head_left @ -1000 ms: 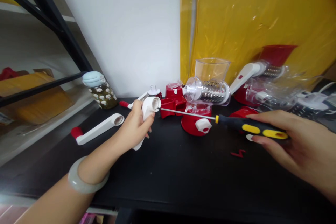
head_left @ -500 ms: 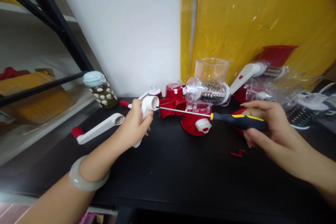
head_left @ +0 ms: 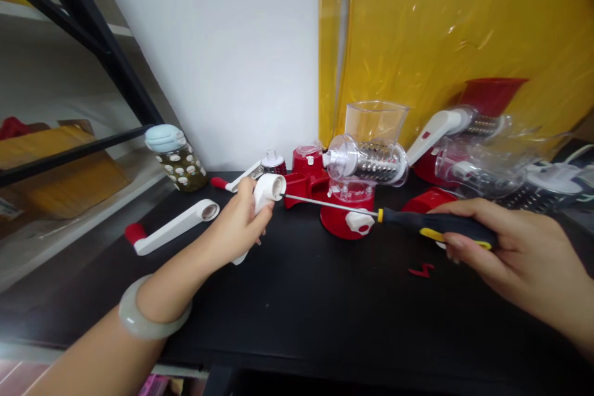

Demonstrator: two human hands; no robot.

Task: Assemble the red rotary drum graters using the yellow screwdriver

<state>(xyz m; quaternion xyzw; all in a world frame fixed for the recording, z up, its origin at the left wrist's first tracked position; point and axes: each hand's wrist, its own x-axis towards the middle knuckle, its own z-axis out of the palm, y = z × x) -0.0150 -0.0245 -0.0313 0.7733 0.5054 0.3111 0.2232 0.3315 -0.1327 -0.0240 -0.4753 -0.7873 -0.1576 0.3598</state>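
My left hand (head_left: pixel 239 221) grips a white plastic crank handle (head_left: pixel 265 190) above the black table (head_left: pixel 297 309), its round hollow end turned to the right. My right hand (head_left: pixel 505 247) holds a black-and-yellow screwdriver (head_left: pixel 434 223) by its grip. The thin metal shaft (head_left: pixel 329 204) reaches left, and its tip sits just at the mouth of the crank's hollow end. A pale bangle (head_left: pixel 151 318) circles my left wrist.
A second white crank with a red knob (head_left: pixel 171 229) lies at the left. Behind stand a red-based rotary grater with a clear drum (head_left: pixel 366 164), more grater parts (head_left: pixel 482 161) at the right, and a patterned bottle (head_left: pixel 179 158). A small red scrap (head_left: pixel 421 271) lies near my right hand.
The screwdriver was pushed left toward the crank's opening, then drawn slightly back right. My right hand rolled on the grip, turning the yellow inserts. The left hand stayed put.
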